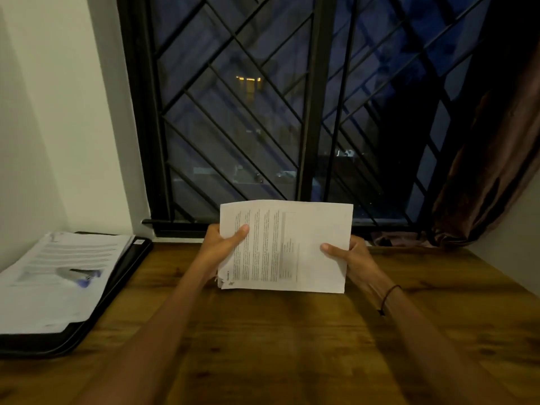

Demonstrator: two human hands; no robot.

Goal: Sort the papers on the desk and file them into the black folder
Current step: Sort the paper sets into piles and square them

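Gripping printed papers [292, 247] between left hand [223, 244] and right hand [349, 257].

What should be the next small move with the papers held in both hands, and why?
Probably carry the printed sheets, gripped by the left hand and the right hand, left onto the paper pile in the open black folder; they are lifted off the wooden desk.
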